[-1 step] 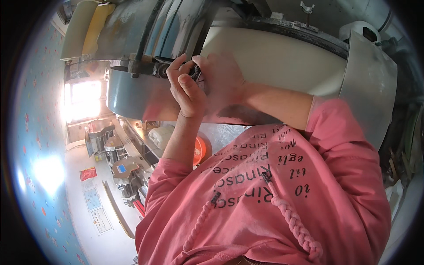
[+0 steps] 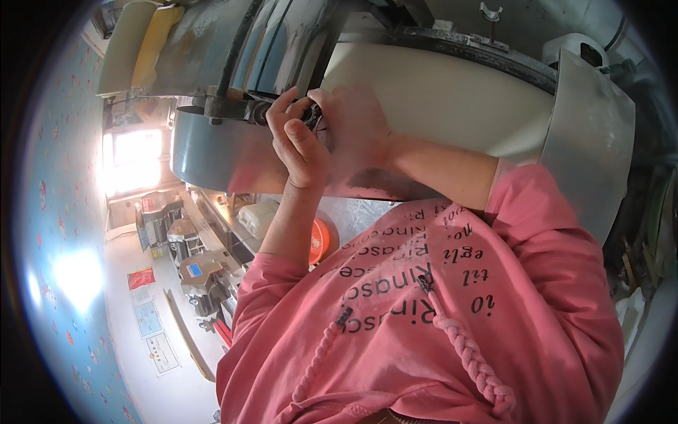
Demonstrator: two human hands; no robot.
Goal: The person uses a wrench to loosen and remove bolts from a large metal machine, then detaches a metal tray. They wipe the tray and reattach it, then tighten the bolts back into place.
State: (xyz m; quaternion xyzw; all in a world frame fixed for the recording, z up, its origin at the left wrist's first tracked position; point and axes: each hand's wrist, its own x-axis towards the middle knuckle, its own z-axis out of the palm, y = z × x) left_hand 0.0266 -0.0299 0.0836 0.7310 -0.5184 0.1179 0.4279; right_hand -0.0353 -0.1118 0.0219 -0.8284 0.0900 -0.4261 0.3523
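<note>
Both my hands meet at a small dark round part, which looks like a knob [image 2: 312, 113], on the front of a large grey machine [image 2: 198, 63]. My left hand [image 2: 302, 145] is raised with its fingers curled around the knob's left side and its thumb bent in front. My right hand [image 2: 357, 120] closes over the knob from the right, palm down. A hazy smear in the picture blurs it, and its fingers are partly hidden. Behind the hands runs a glossy blue-grey curved panel [image 2: 212, 152], beside a broad cream-coloured surface [image 2: 452, 85].
A metal bracket [image 2: 222, 107] juts out left of my hands. At the right stands a curved grey guard [image 2: 590, 141]. Below the machine are an orange round container [image 2: 319, 242] and, farther left, several small machines [image 2: 201, 279] along a bench. A bright window [image 2: 134, 161] lies beyond.
My right forearm and sleeve have shifted slightly downward. Both hands stay at the knob, and nothing else visibly differs.
</note>
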